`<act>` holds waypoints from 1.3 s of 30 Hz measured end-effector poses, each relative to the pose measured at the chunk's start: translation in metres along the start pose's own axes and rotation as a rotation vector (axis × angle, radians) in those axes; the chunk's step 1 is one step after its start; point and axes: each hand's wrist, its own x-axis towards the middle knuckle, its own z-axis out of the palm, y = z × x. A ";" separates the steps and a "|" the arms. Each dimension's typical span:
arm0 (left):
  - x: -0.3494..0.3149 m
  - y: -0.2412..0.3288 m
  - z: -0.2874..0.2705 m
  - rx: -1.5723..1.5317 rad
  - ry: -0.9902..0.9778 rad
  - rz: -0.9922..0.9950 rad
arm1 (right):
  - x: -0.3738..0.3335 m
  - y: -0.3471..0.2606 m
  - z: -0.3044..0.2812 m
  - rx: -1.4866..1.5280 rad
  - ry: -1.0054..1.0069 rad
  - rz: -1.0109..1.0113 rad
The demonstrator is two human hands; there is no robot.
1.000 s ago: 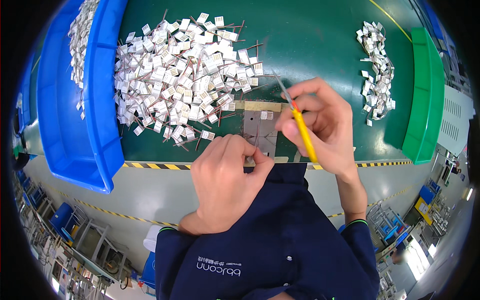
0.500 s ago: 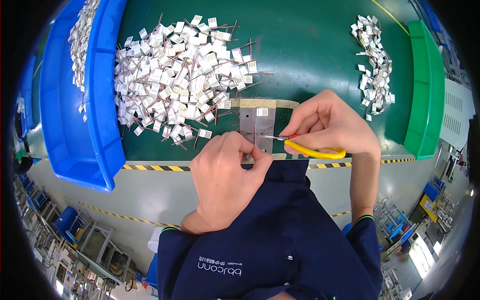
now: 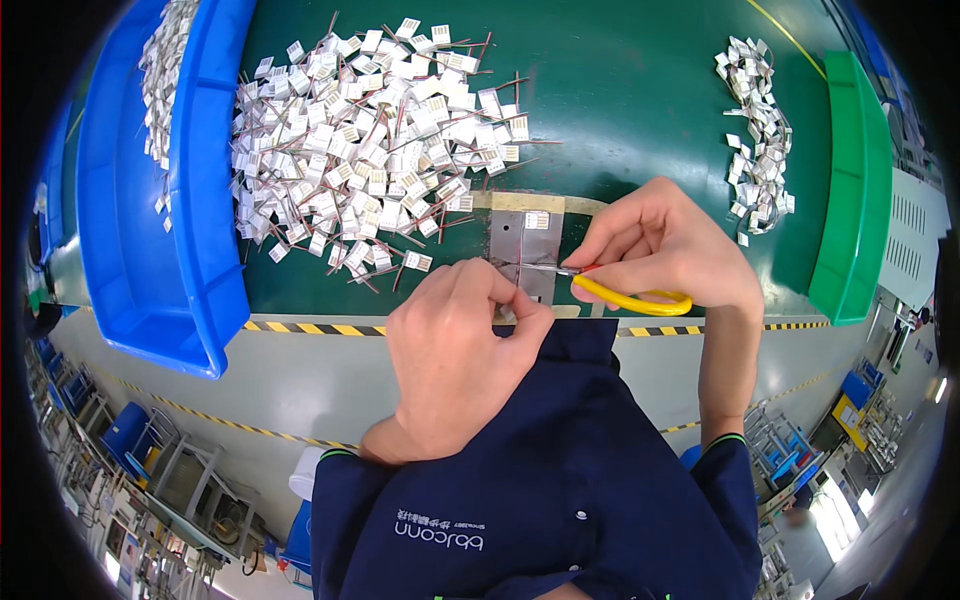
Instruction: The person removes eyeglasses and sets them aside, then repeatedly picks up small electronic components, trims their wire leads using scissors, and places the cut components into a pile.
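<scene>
On a grey metal plate (image 3: 507,240) at the bench's front edge lies a small white USB-type connector (image 3: 537,220). Its thin wires (image 3: 520,250) run down toward my left hand (image 3: 462,335), whose thumb and forefinger pinch together near their lower end; the fingers partly hide what is gripped. My right hand (image 3: 672,255) holds scissors with a yellow looped handle (image 3: 640,303) and a bit of red showing. The slim metal blades (image 3: 548,267) point left and reach the wires below the connector.
A large heap of wired white connectors (image 3: 370,150) spreads over the green bench, beside a blue bin (image 3: 205,200) holding more. A smaller pile (image 3: 760,150) lies at the right by a green bin (image 3: 850,190). Black-and-yellow tape (image 3: 310,328) marks the bench's front edge.
The bench items in the middle appear shifted slightly right in the picture. Both hands keep almost the same pose, with the scissors still at the wires.
</scene>
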 end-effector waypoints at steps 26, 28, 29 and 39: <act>-0.006 -0.005 -0.007 -0.679 -0.088 0.027 | -0.027 -0.008 0.010 0.170 0.180 -0.244; -0.006 -0.003 -0.008 -0.902 -0.123 -0.112 | -0.024 0.006 0.018 0.173 0.177 -0.297; -0.005 -0.004 -0.007 -0.900 -0.122 -0.108 | -0.023 0.006 0.029 0.233 0.189 -0.304; -0.012 -0.001 0.005 -1.131 -0.042 -0.136 | -0.015 0.027 0.059 0.426 0.304 -0.540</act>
